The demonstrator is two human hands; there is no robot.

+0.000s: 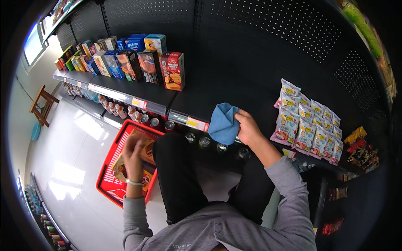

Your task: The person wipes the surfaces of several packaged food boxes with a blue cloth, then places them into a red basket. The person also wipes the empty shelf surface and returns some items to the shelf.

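My right hand (249,127) grips a folded blue cloth (223,124) at the front edge of the black shelf (201,91). Blurred, my left hand (133,155) is over a red plastic shopping basket (106,169), its fingers bent and apart, with nothing seen in them. Inside the basket lie boxed or bagged snacks (147,180), partly hidden by that hand and wrist. To the right of the cloth, several pink-and-white snack bags (285,125) stand in rows on the shelf.
Snack boxes (172,71) line the shelf's left part. Below are drink bottles (121,111) and cans (169,126), close to my knees (174,157). Loose small packets (361,153) lie at the far right. A wooden stool (44,102) stands by the wall.
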